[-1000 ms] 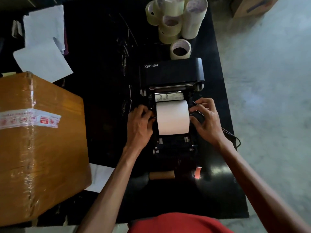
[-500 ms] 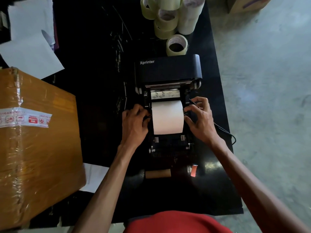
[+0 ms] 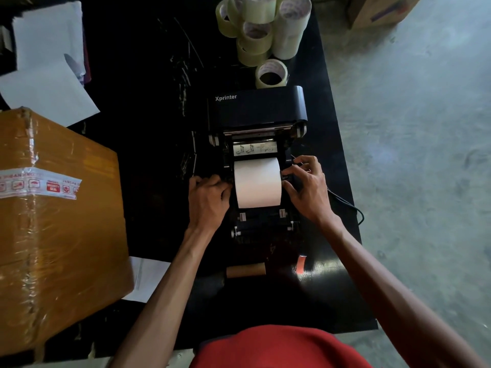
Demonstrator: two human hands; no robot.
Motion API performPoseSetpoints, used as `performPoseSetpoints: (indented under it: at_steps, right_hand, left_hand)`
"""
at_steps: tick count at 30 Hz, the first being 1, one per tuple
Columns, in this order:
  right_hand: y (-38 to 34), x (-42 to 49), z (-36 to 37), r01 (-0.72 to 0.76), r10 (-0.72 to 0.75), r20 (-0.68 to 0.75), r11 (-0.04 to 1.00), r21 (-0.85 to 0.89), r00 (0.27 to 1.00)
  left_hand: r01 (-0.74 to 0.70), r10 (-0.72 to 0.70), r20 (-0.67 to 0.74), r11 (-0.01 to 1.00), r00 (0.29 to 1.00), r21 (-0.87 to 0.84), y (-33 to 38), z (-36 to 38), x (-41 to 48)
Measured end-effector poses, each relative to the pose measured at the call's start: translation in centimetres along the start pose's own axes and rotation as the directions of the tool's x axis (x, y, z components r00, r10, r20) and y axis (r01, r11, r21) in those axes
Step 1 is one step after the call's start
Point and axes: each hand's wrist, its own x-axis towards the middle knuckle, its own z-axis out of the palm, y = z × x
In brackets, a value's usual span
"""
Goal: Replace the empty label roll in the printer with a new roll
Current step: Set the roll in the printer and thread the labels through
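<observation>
Hands beside roll, core nearby

A black table holds an open label printer, clear tape rolls and white papers. A taped cardboard box sits at its left, a bare cardboard core near the front.

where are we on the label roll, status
Left hand and right hand at the ends of new roll, seated in open printer. Empty core out. Nothing blocking.

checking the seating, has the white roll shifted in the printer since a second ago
No. The white roll sits just below the diagram sticker as before; only the camera moved.
</observation>
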Motion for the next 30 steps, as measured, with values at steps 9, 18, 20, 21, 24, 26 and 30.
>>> performPoseSetpoints:
  at_steps: [9, 18, 20, 21, 24, 26, 30]
  right_hand:
    - [-2.8, -4.3, 0.0, -0.223, 0.219, -0.125, 0.975, -0.014, 0.968]
    - [-5.8, -7.5, 1.5, -0.412, 0.413, 0.008, 0.908, 0.075, 0.911]
    - [-5.4, -7.3, 1.2, -0.418, 0.423, -0.023, 0.903, 0.102, 0.906]
    - [-5.2, -7.1, 1.1, -0.415, 0.421, -0.034, 0.902, 0.115, 0.906]
    - [-4.5, -6.4, 0.3, -0.437, 0.444, -0.018, 0.888, 0.145, 0.896]
    - [-4.0, -5.9, 0.0, -0.44, 0.444, -0.007, 0.889, 0.126, 0.896]
    - [-3.7, -5.6, 0.5, -0.431, 0.431, 0.015, 0.899, 0.082, 0.902]
  left_hand:
    - [0.269, -0.263, 0.054, 0.941, 0.963, -0.203, 2.2, -0.6, -3.1]
    - [0.507, -0.474, 0.179, 0.806, 0.862, -0.305, 6.1, -1.1, -5.8]
    - [0.547, -0.519, 0.178, 0.764, 0.836, -0.343, 5.9, -1.3, -5.8]
    - [0.561, -0.534, 0.183, 0.74, 0.825, -0.372, 5.8, -1.5, -5.8]
    - [0.575, -0.532, 0.221, 0.734, 0.818, -0.361, 5.4, -1.7, -5.3]
    - [0.573, -0.516, 0.25, 0.743, 0.819, -0.344, 5.1, -1.8, -4.9]
    - [0.561, -0.502, 0.254, 0.775, 0.826, -0.291, 4.8, -1.5, -4.4]
